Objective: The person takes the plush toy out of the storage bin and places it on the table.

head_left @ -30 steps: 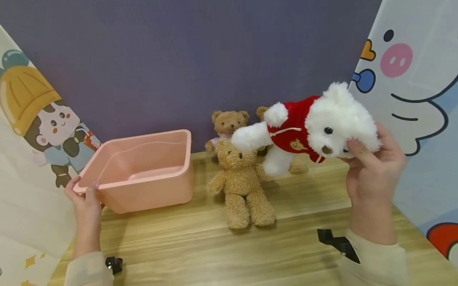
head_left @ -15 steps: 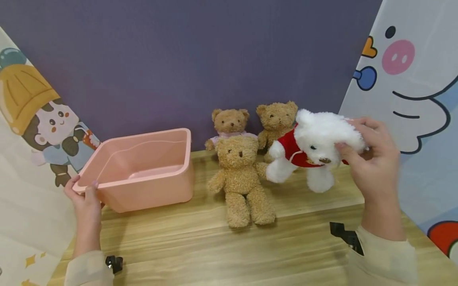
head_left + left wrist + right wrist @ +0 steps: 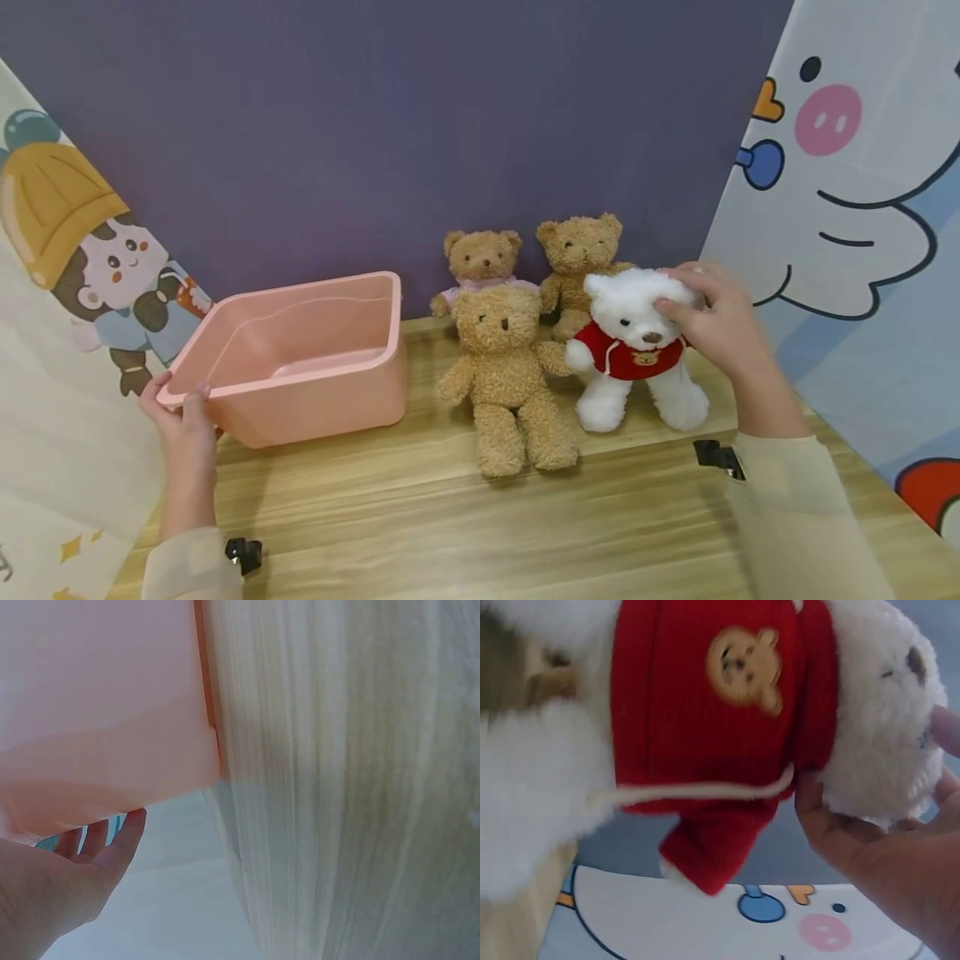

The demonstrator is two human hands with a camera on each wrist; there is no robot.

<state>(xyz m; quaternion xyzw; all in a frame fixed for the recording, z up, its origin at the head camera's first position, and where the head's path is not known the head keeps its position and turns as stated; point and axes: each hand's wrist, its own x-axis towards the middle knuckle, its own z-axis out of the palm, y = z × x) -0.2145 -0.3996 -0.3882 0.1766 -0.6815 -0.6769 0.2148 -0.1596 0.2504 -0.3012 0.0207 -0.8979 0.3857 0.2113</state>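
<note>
My right hand [image 3: 722, 321] holds a white teddy bear [image 3: 637, 360] by the side of its head. The bear wears a red hoodie and is upright, its feet down at the tabletop. In the right wrist view, the fingers of the right hand [image 3: 900, 859] curl behind the head, with the thumb at its face. My left hand [image 3: 186, 429] grips the near left corner of a pink plastic bin [image 3: 307, 408], thumb over the rim. In the left wrist view, the left hand's fingers [image 3: 124, 840] reach under the bin's edge.
A brown teddy bear [image 3: 510, 379] sits in front of a smaller bear in a pink top [image 3: 480, 257]. Another brown bear [image 3: 577, 250] sits behind the white one. A purple-grey panel [image 3: 450, 125] rises behind the wooden table [image 3: 465, 533]; cartoon-printed panels flank both sides.
My right hand has brought the white bear down and turned it from lying sideways to upright, beside the front brown bear. The left hand stays on the bin's corner.
</note>
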